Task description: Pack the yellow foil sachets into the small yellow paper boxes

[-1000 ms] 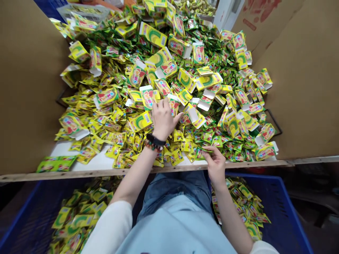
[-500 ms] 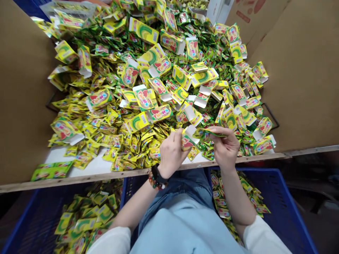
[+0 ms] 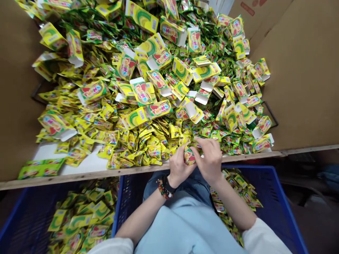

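A small yellow-green box [image 3: 189, 156] with a red fruit print is held at the table's front edge. My left hand [image 3: 180, 163] grips it from the left, thumb and fingers around its side. From the right, my right hand [image 3: 210, 157] has its thumb against the box and its fingers bent over the top end. No sachet shows in the right hand; the box's top is partly hidden by the fingers. Just beyond both hands lies a heap of yellow sachets [image 3: 143, 144], with green sachets [image 3: 212, 132] to its right.
Open printed boxes [image 3: 141, 91] lie scattered over the heap. Cardboard walls [image 3: 299, 77] flank the table, whose wooden edge [image 3: 92, 175] runs in front. Below it, a left blue crate [image 3: 18, 225] and a right blue crate [image 3: 280, 208] hold filled-looking boxes. A green sachet strip [image 3: 41, 168] lies front left.
My right hand has moved left and down onto the box, and the green sachet it held is out of sight. The left hand has lowered slightly with the box.
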The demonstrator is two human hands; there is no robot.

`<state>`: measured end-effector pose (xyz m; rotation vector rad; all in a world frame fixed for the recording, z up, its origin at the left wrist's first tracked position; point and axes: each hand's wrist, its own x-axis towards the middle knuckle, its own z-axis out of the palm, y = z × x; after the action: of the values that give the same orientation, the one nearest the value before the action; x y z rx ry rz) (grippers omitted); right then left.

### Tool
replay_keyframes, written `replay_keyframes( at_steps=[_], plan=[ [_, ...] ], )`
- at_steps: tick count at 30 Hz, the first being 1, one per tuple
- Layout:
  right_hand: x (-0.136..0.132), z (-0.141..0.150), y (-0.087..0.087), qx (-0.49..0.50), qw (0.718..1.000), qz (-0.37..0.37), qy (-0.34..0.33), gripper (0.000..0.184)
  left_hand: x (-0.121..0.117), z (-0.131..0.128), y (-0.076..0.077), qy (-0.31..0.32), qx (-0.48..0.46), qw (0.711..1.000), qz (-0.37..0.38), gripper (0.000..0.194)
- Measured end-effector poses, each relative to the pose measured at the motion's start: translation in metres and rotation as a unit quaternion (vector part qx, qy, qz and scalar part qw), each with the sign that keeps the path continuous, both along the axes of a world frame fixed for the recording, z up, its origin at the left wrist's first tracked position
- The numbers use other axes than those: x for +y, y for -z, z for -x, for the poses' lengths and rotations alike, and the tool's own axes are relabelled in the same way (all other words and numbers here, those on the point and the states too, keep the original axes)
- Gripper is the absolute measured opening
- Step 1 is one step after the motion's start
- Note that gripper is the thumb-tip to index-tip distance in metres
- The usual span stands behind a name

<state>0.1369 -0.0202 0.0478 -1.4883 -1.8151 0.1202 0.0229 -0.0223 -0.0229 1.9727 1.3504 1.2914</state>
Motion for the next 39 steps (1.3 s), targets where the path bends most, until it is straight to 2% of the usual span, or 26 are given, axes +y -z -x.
replay_keyframes(
  at_steps=[2,5,6,8,11,13,15,17,20,22,24,27,31,36,39],
  plan=[
    [-0.006,0.004,0.012,-0.01,1.0,-0.016,0.008,0.021,-0.002,0.001,0.005,0.001,-0.013,1.0,0.004,0.056],
    [-0.014,0.005,0.021,0.014,0.999,0.023,-0.041,0.026,-0.005,0.003,0.012,-0.007,-0.016,1.0,0.022,0.055],
    [-0.016,0.004,0.022,0.045,0.997,0.035,-0.056,0.029,-0.006,0.004,0.014,-0.009,-0.016,0.999,0.031,0.057],
    [-0.019,0.002,0.024,0.149,0.987,0.036,-0.045,0.036,-0.007,0.004,0.018,-0.009,-0.014,0.999,0.045,0.061],
    [-0.019,-0.002,0.03,0.321,0.944,0.072,-0.023,0.054,-0.007,0.004,0.022,0.007,0.002,0.999,0.032,0.051],
    [-0.018,-0.004,0.033,0.377,0.912,0.147,-0.069,0.046,-0.007,0.003,0.023,0.021,0.008,1.0,0.019,0.047],
    [-0.017,-0.003,0.033,0.379,0.897,0.191,-0.125,0.034,-0.006,0.003,0.021,0.025,0.005,0.999,0.021,0.054],
    [-0.018,-0.001,0.032,0.356,0.909,0.17,-0.134,0.03,-0.006,0.002,0.019,0.022,0.012,0.999,0.029,0.06],
    [-0.017,0.004,0.03,0.337,0.93,0.132,-0.067,0.027,-0.006,0.001,0.016,0.023,0.043,0.999,0.025,0.06],
    [-0.016,0.006,0.03,0.343,0.929,0.14,-0.017,0.026,-0.005,0.0,0.015,0.02,0.052,0.998,0.014,0.06],
    [-0.014,0.008,0.031,0.351,0.924,0.151,-0.004,0.026,-0.005,0.0,0.015,0.017,0.055,0.998,0.004,0.061],
    [-0.013,0.007,0.032,0.345,0.927,0.142,-0.046,0.027,-0.005,0.0,0.016,0.006,0.057,0.998,-0.004,0.058],
    [-0.018,0.003,0.037,0.287,0.944,0.11,-0.121,0.04,-0.005,0.003,0.02,-0.009,0.054,0.999,-0.004,0.053],
    [-0.023,0.007,0.048,0.243,0.963,0.042,-0.11,0.041,-0.004,0.001,0.021,0.039,0.059,0.997,-0.013,0.049],
    [-0.034,-0.003,0.047,0.193,0.976,0.031,-0.093,0.041,-0.006,0.002,0.013,0.071,0.061,0.995,-0.018,0.051]
  ],
)
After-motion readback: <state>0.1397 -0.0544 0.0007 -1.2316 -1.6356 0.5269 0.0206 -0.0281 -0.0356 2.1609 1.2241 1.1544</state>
